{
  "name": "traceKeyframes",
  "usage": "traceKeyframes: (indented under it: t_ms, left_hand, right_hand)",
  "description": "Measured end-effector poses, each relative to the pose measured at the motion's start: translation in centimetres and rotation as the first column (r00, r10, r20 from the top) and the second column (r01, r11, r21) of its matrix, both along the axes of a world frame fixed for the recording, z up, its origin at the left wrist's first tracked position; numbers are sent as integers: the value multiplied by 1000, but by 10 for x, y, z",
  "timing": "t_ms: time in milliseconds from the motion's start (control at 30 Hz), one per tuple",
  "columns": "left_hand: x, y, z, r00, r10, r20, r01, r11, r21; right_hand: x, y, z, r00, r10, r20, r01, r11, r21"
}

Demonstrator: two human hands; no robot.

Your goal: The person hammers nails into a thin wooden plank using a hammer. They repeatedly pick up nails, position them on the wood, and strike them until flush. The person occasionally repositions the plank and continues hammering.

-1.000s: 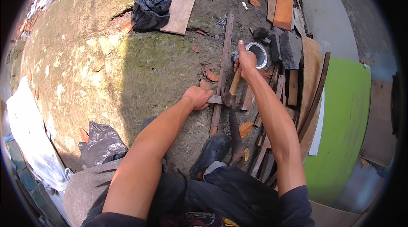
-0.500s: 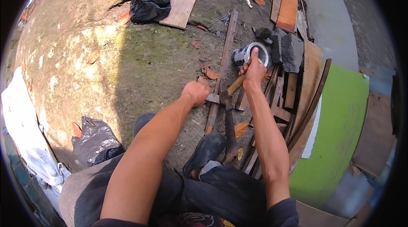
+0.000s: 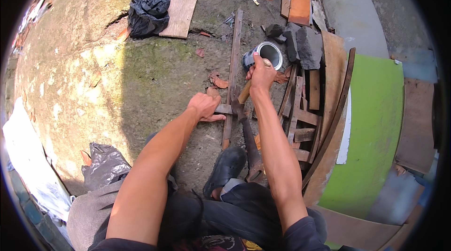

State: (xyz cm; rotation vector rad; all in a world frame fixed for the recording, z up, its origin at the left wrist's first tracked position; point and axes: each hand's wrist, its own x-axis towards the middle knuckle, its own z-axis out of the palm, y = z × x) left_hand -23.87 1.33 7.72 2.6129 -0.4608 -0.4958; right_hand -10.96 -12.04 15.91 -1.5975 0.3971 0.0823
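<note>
My right hand (image 3: 263, 76) is closed round the wooden handle of a hammer (image 3: 244, 92), thumb along the grip. Its dark head rests beside a long, narrow wooden strip (image 3: 234, 58) on the ground. Just left of that strip, my left hand (image 3: 204, 106) is closed at the end of a flat grey metal strip (image 3: 224, 109) lying across the wood. A brown bit shows past its fingers; the rest is hidden by the hand. Behind my right hand a metal can (image 3: 271, 54) is tipped with its mouth toward me. A dark tool with a brown handle (image 3: 255, 172) lies by my shoe.
Grey stone blocks (image 3: 308, 48) sit beyond the can. Scrap wood (image 3: 305, 118), a green board (image 3: 373, 129) and an orange piece (image 3: 299, 6) line the right. A black plastic bag (image 3: 149, 10) and a plank (image 3: 182, 7) are at the far left; white sheeting (image 3: 35, 162) is nearer.
The whole view has shifted, so most things appear farther left. My left thumb now sticks out below the metal strip. Both hands keep about the same place at the wooden strip.
</note>
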Motion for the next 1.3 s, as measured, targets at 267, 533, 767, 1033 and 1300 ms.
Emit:
traceKeyframes:
  t_ms: [267,533,767,1033,1300]
  left_hand:
    - [2,-3,2,994,20,-108,-13,998,63]
    - [6,-9,3,998,23,-55,-16,992,127]
    - [13,-15,3,989,50,-137,-33,992,126]
    - [19,-21,-2,982,56,-181,-30,989,147]
    - [17,-9,-3,947,47,-318,-5,992,129]
  right_hand:
    - [30,12,-5,975,77,-209,-101,989,-106]
    - [37,9,4,941,162,-298,-184,982,-47]
    - [20,4,3,988,25,-152,-31,999,-32]
    - [13,-5,-2,999,-1,-33,3,998,70]
    - [2,10,-5,999,27,40,-27,1000,14]
